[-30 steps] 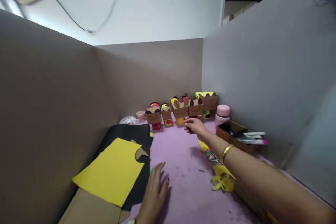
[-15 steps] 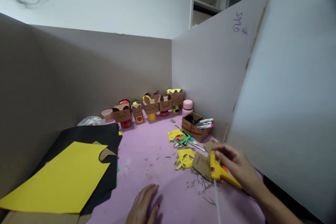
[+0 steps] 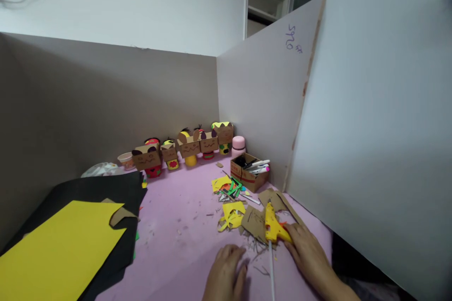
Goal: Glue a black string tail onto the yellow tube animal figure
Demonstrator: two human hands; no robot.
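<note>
A yellow hot glue gun (image 3: 271, 223) lies on the purple tabletop, nozzle pointing away, with a long whitish glue stick (image 3: 271, 268) sticking out of its rear. My right hand (image 3: 307, 251) has its fingers on the handle, partly hiding it. To its left, my left hand (image 3: 226, 270) hovers at or rests on the tabletop, holding nothing, thumb and fingers apart. Brown cardboard pieces (image 3: 252, 222) lie under and beside the gun, along with thin dark scraps. Yellow paper scraps (image 3: 233, 215) sit just beyond my left hand.
A cardboard box of markers (image 3: 249, 178) stands by the right partition, near a pink bottle (image 3: 238, 146). Several cardboard-faced figures (image 3: 189, 146) line the back. Black sheets (image 3: 120, 225) and a yellow sheet (image 3: 67, 249) cover the left side. Green scraps (image 3: 233, 189) lie before the box.
My right hand has moved from the glue gun's nozzle end back to its handle. My left hand has come closer to the gun. The view has turned slightly right.
</note>
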